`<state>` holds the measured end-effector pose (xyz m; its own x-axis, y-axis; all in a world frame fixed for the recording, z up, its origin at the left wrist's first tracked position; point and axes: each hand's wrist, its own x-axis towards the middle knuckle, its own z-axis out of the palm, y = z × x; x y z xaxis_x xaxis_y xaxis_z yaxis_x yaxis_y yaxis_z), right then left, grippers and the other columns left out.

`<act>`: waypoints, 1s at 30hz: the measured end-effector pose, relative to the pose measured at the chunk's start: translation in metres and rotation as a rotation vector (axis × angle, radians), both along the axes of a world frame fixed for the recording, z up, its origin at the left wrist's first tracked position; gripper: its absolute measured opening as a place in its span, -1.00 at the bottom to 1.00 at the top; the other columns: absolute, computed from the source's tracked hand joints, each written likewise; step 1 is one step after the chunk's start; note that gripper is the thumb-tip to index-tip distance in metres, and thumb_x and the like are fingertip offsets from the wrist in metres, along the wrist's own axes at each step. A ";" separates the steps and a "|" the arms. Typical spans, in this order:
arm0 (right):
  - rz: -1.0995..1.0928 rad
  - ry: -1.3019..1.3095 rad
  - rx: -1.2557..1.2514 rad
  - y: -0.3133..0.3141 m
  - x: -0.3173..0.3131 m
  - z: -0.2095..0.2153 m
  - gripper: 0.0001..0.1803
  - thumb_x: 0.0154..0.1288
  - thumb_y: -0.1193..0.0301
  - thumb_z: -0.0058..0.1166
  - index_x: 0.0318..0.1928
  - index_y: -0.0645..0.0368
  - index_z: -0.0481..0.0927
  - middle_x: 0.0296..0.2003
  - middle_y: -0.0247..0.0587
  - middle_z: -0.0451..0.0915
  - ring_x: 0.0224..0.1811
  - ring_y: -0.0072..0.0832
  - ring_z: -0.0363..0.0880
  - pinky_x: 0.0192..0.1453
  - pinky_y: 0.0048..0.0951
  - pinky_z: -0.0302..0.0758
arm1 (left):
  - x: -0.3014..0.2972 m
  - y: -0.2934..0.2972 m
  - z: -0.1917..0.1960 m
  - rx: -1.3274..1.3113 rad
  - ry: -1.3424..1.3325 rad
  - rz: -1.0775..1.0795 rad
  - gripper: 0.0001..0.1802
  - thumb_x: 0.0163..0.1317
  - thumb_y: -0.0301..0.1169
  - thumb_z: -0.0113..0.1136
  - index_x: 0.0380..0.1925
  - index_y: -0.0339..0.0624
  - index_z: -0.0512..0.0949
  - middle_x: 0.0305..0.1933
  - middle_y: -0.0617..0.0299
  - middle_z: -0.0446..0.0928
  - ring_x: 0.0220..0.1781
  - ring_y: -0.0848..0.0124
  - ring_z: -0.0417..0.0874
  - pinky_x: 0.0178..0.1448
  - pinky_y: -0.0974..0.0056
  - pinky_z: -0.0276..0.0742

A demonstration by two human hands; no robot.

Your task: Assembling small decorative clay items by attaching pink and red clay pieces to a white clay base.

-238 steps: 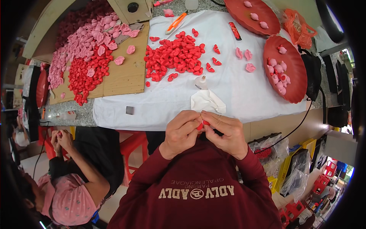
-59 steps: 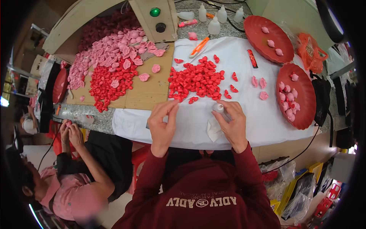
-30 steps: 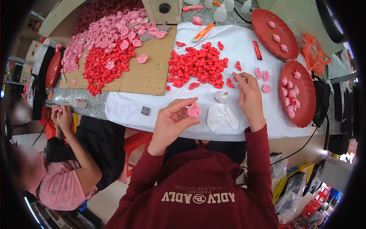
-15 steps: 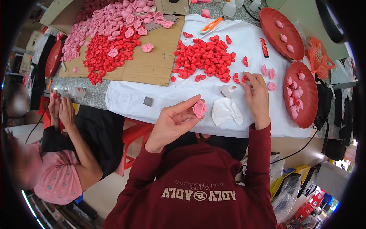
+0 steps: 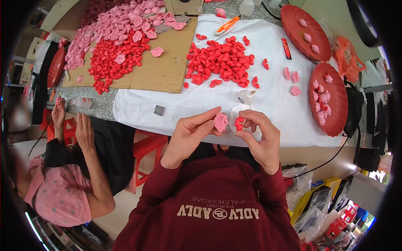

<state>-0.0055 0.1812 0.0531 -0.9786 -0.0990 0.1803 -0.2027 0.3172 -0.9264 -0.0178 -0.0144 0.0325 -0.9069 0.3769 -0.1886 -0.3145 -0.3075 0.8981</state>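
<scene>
Between the thumb and fingers of my left hand (image 5: 193, 133) is a pink hollow moulded piece (image 5: 221, 121), its open side showing. My right hand (image 5: 260, 136) pinches a small red curved piece (image 5: 239, 123) just to the right of it, the two parts close but apart. Behind my right hand lies a folded white tissue (image 5: 239, 109), partly covered by the fingers. A small glue-like bottle (image 5: 246, 96) with a thin tip stands just beyond the tissue. Farther off, a heap of red pieces (image 5: 222, 60) is spread on the white cloth (image 5: 142, 104).
Red scalloped trays (image 5: 344, 109) (image 5: 293, 19) at right hold pink pieces. Loose pink pieces (image 5: 295, 90) lie beside them. An orange cutter (image 5: 227, 26) and a red tube (image 5: 286, 49) rest on the cloth. Cardboard (image 5: 167, 71) at left bears pink and red heaps. A co-worker (image 5: 63, 184) sits at left.
My right hand has come back from the near edge of the red heap toward my left hand, now with a red piece in it. My left hand still holds the pink piece.
</scene>
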 end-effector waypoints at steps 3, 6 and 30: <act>0.027 0.036 0.017 -0.001 0.000 -0.001 -0.61 -0.07 0.53 0.26 -0.14 0.25 0.52 -0.19 -0.18 0.54 -0.38 -0.55 0.41 -0.33 -0.58 0.32 | 0.001 0.001 0.001 -0.001 -0.020 0.012 -0.63 0.27 -0.54 -0.06 0.10 -0.35 0.34 -0.13 0.10 0.53 -0.23 0.44 0.58 -0.08 0.36 0.53; 0.048 0.060 0.041 -0.003 0.000 -0.001 -0.61 -0.08 0.51 0.27 -0.15 0.24 0.53 -0.19 -0.19 0.54 -0.38 -0.56 0.42 -0.34 -0.58 0.32 | 0.003 0.001 0.001 0.000 -0.004 0.012 -0.63 0.26 -0.54 -0.05 0.09 -0.35 0.35 -0.13 0.10 0.53 -0.23 0.44 0.58 -0.10 0.36 0.54; 0.124 0.147 0.105 -0.008 0.006 -0.010 -0.65 -0.08 0.53 0.25 -0.18 0.23 0.55 -0.21 -0.19 0.55 -0.26 -0.43 0.51 -0.25 -0.50 0.42 | 0.009 0.013 -0.008 0.219 -0.135 0.012 -0.68 0.16 -0.54 0.12 -0.06 -0.27 0.37 -0.23 0.19 0.52 -0.28 0.54 0.56 -0.30 0.47 0.50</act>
